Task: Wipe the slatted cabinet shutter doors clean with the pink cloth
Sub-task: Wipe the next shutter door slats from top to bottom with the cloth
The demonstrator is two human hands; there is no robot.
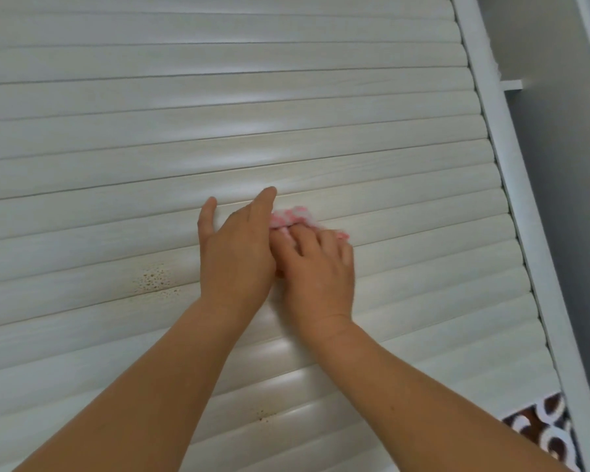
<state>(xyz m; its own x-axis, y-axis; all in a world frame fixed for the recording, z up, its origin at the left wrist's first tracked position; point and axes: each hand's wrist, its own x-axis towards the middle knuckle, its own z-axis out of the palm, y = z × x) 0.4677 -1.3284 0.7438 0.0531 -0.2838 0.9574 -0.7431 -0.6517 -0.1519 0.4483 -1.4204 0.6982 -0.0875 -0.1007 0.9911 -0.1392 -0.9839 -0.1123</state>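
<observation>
The right hand (315,267) is pressing the pink cloth (295,218) against the shutter door (218,131), with its fingers curling over the cloth and gripping it. The cloth is looking soft and bunched up, pink with white patches, and only a small lumpy part is peeking out above the fingers. The left hand (234,252) is lying flat on the slats, touching the right hand's side, with its fingers straight and its thumb sticking out to the left. It is holding nothing.

The cloth is sitting near the middle of the door, a bit to the right. The door is made of many long, thin slats, smooth and a little shiny, creamy white with faint wood lines. The slats are running side to side, tipping up a bit toward the right. A patch of small brown spots (155,281) is showing on the slats left of the hands, and a tinier one (263,415) is lower down.

A smooth white frame (511,172) is running down the right edge of the door. Beside it is a plain grey wall (566,199). A brown and white patterned floor (542,430) is showing at the bottom right corner.
</observation>
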